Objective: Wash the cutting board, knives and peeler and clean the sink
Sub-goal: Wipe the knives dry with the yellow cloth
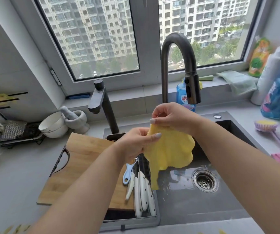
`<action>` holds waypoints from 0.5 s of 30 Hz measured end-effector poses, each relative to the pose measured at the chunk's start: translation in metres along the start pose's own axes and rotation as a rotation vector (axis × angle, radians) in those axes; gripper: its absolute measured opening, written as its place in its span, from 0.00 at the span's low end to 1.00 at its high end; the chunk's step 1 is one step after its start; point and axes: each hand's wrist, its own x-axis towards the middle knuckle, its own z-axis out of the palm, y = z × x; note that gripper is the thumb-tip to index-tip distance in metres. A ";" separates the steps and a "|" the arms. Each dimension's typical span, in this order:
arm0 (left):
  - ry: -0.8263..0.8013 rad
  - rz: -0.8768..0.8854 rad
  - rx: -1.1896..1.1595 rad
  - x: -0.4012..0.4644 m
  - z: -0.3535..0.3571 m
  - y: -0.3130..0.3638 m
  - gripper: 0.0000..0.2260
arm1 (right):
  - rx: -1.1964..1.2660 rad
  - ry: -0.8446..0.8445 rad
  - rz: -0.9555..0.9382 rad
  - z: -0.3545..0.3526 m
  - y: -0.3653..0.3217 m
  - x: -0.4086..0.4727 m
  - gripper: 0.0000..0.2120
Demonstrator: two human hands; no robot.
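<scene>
- Bamboo cutting board [85,159] lies on the counter, its right end over the sink's left edge.
- Blue-handled peeler [128,172] and white-handled knives [142,191] lie in the drain rack beside it.
- Left hand [134,144] and right hand [171,116] each pinch the yellow cloth's [169,149] upper edge (cloth hangs limp).
- Dark sink [195,205] below, wet around its drain.

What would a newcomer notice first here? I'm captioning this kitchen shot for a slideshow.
A yellow cloth, pinched by the left hand and right hand, hangs over the wet dark sink. Left of it, white-handled knives and a blue peeler lie beside a wooden cutting board.
</scene>
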 end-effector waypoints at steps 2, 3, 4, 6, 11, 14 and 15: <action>0.020 -0.040 -0.052 0.001 0.001 0.005 0.21 | 0.211 0.001 0.082 -0.003 0.014 0.003 0.09; 0.046 -0.066 -0.064 0.002 0.001 0.008 0.19 | 0.349 -0.008 0.146 -0.002 0.022 0.002 0.12; 0.075 -0.090 -0.051 0.003 0.002 0.010 0.16 | 0.464 -0.028 0.220 -0.001 0.031 0.000 0.16; 0.134 -0.114 0.003 0.004 0.002 0.009 0.12 | 0.572 -0.100 0.353 0.007 0.051 -0.008 0.27; 0.164 -0.026 -0.151 0.003 -0.010 0.004 0.12 | 0.772 -0.265 0.362 0.039 0.090 -0.034 0.19; 0.160 0.028 -0.221 0.001 -0.019 0.004 0.12 | 0.883 -0.125 0.249 0.042 0.084 -0.035 0.18; 0.154 0.038 -0.233 0.001 -0.021 0.004 0.12 | 0.860 -0.091 0.221 0.041 0.078 -0.033 0.19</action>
